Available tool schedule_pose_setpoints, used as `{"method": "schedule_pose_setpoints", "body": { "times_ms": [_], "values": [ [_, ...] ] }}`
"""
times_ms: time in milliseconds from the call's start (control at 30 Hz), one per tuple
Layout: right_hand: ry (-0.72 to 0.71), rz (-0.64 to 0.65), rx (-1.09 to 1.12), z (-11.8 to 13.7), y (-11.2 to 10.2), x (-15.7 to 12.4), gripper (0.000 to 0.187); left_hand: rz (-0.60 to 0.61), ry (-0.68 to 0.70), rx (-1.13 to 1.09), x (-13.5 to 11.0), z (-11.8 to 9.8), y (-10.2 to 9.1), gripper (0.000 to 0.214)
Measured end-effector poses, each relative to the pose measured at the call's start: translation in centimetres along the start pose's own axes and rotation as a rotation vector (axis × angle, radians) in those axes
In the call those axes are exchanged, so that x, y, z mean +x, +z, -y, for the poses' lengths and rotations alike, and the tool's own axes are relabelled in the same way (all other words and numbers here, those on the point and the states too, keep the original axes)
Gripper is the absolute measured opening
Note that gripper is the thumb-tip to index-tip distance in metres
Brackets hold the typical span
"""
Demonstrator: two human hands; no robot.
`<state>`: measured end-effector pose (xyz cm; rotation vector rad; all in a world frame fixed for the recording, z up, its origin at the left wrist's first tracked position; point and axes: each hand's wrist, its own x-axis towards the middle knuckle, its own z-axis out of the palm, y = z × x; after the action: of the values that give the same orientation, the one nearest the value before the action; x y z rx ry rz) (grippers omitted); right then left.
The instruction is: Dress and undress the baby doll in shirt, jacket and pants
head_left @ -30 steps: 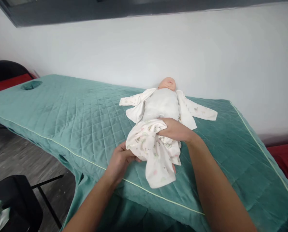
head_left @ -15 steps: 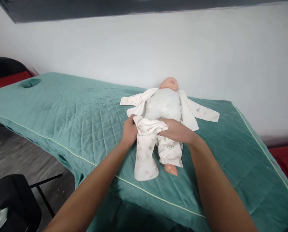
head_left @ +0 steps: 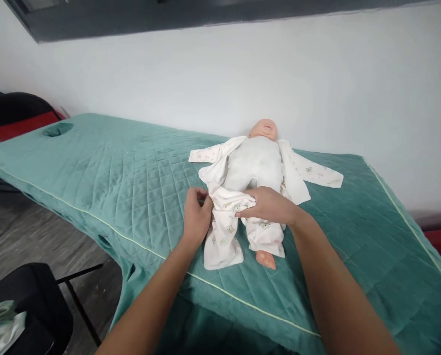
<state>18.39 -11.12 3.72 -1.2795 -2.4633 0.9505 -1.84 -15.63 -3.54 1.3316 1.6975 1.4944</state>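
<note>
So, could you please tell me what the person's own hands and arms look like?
The left hand and right hand are ungloved. The left forearm and right forearm are bare as far as they show, with no sleeve, watch or bracelet visible. No ring shows, though some fingers are hidden.

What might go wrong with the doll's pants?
The waistband could end up crooked, since it is bunched at the right grip. Toes might get caught: one foot pokes out, but none shows at the other cuff. And a hard tug might slide the doll toward the near edge of the bed, where that foot points.
</note>
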Motion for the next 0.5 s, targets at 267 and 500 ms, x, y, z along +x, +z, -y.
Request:
{"method": "schedule_pose_setpoints", "body": {
  "times_ms": [267,500],
  "values": [
    [-0.02,-0.045,0.073,-0.4,0.0,-0.1,0.02,0.365,0.083,0.1,-4.7,0.0,-2.3,0.027],
    [-0.03,-0.111,0.073,-0.6,0.0,0.0,0.019,0.361,0.215,0.149,-2.3,-0.1,-1.4,0.026]
  ]
}}
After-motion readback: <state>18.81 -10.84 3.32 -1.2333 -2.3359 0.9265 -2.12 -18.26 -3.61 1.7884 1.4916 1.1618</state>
